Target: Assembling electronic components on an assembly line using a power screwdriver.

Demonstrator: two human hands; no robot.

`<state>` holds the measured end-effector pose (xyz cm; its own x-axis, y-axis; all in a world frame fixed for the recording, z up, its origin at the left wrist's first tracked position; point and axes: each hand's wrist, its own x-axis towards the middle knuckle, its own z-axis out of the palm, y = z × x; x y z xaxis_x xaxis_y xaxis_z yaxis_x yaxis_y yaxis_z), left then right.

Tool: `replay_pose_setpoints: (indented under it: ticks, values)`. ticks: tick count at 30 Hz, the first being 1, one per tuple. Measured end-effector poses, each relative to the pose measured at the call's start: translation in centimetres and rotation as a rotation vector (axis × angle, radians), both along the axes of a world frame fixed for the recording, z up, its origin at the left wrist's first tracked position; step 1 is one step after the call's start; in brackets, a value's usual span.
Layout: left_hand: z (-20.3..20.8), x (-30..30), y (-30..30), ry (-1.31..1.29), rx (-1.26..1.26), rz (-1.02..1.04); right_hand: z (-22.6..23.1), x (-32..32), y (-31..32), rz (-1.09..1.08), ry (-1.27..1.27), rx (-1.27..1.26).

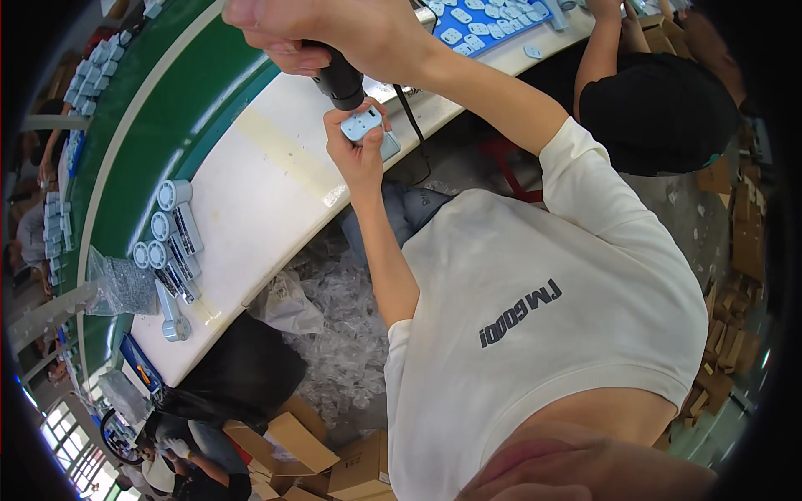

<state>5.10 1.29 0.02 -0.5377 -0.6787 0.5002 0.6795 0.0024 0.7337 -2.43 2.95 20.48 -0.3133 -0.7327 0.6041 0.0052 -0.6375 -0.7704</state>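
My right hand (351, 33) is wrapped round a black cylindrical power screwdriver (340, 82), held upright over the white bench. Just below its tip, my left hand (357, 163) grips a small light-blue plastic housing (361, 124) with holes in its face. The thumb lies along its near side and the fingers are round the far side. The driver's tip is at or right behind the housing's far edge; I cannot tell whether it touches. Another light-blue piece (389, 145) shows beside my left hand at the bench edge.
Several light-blue handheld fans (174, 195) stand or lie on the white bench (276, 192), near bubble wrap (123, 285). A green conveyor (142, 159) curves behind. A blue tray (535, 15) bears light-blue parts. At right sits a person in a black cap (660, 113). Clear plastic bags (334, 334) cover the floor.
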Motion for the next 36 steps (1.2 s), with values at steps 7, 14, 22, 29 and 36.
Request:
replay_pose_setpoints:
  ticks: [7, 14, 22, 29, 36]
  values:
    - [0.1, 0.1, -0.1, -0.073, -0.042, 0.028, -0.8, 0.1, -1.1, 0.075, -0.012, -0.034]
    - [0.1, 0.0, -0.1, -0.07, -0.044, 0.042, -1.2, -0.1, -1.3, 0.053, 0.032, -0.056]
    - [-0.1, 0.1, -0.1, -0.082, -0.058, 0.043, -0.9, -0.2, -0.4, 0.128, -0.038, 0.015]
    - [0.9, -0.3, -0.1, -0.07, -0.119, 0.046, -2.8, -5.3, 3.0, -0.154, 0.016, 0.02]
    - [0.1, -0.3, -0.4, 0.015, -0.062, 0.035, -7.3, -6.4, 3.1, -0.317, -0.063, 0.028]
